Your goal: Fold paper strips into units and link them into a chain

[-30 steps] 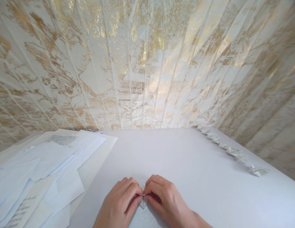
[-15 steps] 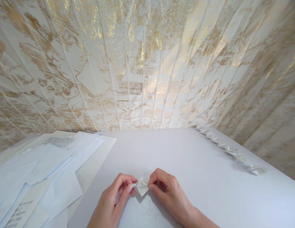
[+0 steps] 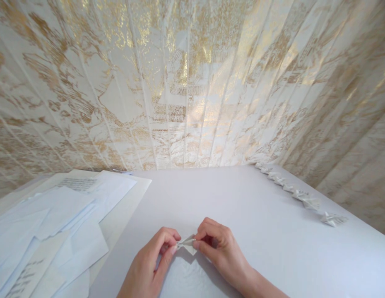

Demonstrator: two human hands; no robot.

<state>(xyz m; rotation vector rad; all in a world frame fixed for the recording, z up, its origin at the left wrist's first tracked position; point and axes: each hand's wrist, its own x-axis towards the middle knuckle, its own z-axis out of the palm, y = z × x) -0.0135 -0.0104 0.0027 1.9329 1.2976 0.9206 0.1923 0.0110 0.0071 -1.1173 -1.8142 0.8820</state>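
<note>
A small folded paper figure (image 3: 188, 245), whitish with a pointed lower corner, is held between both hands just above the table near its front. My left hand (image 3: 155, 256) pinches its left tip between thumb and fingers. On the other side, my right hand (image 3: 222, 250) grips the right end, thumb below and index finger above. The fingertips cover both ends of the paper. A pale shadow falls on the white table (image 3: 205, 198) beneath the hands.
Loose white paper sheets (image 3: 62, 211), some printed, lie in an overlapping pile at the left. Several small folded paper figures (image 3: 304, 200) stand in a row along the table's right edge. A gold-patterned curtain (image 3: 186, 82) hangs behind the table.
The paper figure has shifted slightly right and tilted, its pointed corner now nearer my right hand. My left hand has moved a little to the right; both hands keep their pinch.
</note>
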